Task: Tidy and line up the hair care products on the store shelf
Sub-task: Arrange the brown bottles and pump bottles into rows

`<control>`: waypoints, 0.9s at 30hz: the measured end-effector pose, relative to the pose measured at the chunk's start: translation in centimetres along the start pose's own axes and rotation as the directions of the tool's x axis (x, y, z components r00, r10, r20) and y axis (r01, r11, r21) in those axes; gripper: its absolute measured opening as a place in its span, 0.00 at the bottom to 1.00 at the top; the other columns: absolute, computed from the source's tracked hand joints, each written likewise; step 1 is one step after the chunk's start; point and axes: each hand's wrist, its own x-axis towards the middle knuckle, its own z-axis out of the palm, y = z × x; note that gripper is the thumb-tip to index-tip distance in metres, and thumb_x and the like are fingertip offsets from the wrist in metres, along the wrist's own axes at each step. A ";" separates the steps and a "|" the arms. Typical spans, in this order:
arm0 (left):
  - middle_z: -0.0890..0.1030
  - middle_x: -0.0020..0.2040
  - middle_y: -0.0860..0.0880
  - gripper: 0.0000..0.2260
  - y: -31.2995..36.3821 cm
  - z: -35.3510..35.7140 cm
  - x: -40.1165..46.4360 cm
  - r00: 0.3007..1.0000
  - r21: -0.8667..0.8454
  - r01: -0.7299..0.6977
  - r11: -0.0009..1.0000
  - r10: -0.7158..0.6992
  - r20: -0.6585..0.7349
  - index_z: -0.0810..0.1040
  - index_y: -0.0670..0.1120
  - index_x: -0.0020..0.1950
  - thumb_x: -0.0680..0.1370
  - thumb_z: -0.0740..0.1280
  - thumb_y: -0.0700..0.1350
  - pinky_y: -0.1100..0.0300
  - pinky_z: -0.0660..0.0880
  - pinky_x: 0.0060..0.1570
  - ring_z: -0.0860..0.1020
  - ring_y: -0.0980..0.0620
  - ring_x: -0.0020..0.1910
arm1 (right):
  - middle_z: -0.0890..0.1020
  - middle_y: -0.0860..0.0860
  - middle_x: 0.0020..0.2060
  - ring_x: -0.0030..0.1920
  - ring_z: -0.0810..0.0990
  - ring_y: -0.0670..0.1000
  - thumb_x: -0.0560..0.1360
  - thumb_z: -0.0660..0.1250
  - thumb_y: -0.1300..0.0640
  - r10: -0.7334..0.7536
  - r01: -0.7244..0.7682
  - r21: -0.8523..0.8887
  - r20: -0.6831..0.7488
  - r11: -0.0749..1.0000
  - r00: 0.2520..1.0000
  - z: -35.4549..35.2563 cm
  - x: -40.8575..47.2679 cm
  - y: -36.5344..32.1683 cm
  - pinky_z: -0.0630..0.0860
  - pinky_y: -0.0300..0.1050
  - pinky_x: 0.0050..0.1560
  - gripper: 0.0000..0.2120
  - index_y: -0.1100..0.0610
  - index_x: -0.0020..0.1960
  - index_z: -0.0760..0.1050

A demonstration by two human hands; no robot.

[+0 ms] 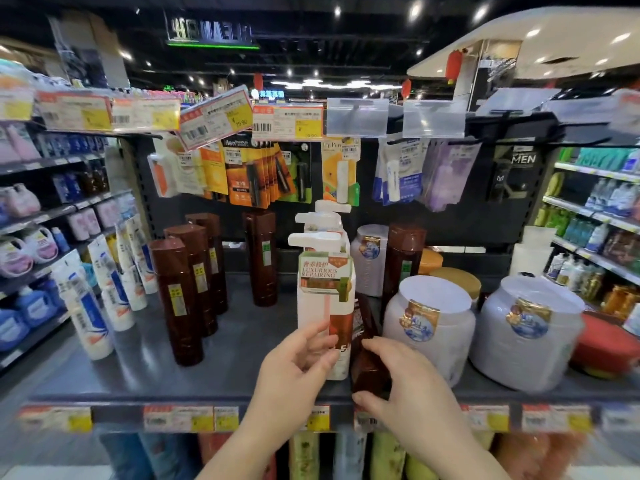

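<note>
A white pump bottle [323, 306] with a "Luxurious Repairing" label stands near the front of the dark shelf [221, 362]. My left hand [294, 372] holds its lower part, thumb and fingers on its front. Beside it a brown bottle [367, 344] leans tilted, and my right hand [398, 382] grips its lower end. More white pump bottles [320, 220] stand behind the front one. Three brown bottles [180, 299] form a row on the left, another brown bottle [260, 258] stands farther back, and a further one [403, 261] rises right of the pumps.
Two big white jars [429, 327] [530, 334] stand on the right, with gold-lidded jars [457, 278] behind. White tubes [86, 313] line the shelf's left. Hanging lip-care cards [256, 174] and price tags [287, 121] are above. A red lid [606, 348] lies far right.
</note>
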 end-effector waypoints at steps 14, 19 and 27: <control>0.85 0.51 0.57 0.22 -0.5 -0.4 -0.5 0.996 0.005 0.074 0.997 -0.075 0.046 0.76 0.58 0.61 0.75 0.71 0.35 0.69 0.76 0.50 0.82 0.59 0.53 | 0.62 0.37 0.72 0.66 0.70 0.41 0.69 0.71 0.47 -0.041 0.041 -0.047 -0.003 0.998 0.999 2.2 0.5 0.3 0.71 0.39 0.60 0.28 0.39 0.68 0.67; 0.84 0.53 0.56 0.23 -0.8 -0.6 -0.6 0.993 0.004 0.097 0.995 -0.097 0.073 0.77 0.57 0.61 0.74 0.71 0.32 0.67 0.76 0.51 0.82 0.57 0.54 | 0.67 0.35 0.68 0.65 0.67 0.36 0.68 0.71 0.45 -0.053 0.054 0.006 -0.077 0.999 0.996 1.6 0.1 -0.3 0.68 0.35 0.61 0.27 0.39 0.66 0.70; 0.84 0.55 0.55 0.25 0.0 -0.2 -0.3 0.984 0.005 0.078 0.997 -0.078 0.158 0.78 0.57 0.61 0.71 0.75 0.34 0.60 0.78 0.54 0.82 0.53 0.54 | 0.73 0.29 0.50 0.52 0.70 0.29 0.67 0.70 0.43 -0.090 0.114 0.111 -0.201 0.987 0.975 -2.6 1.3 -2.4 0.67 0.23 0.46 0.22 0.39 0.60 0.72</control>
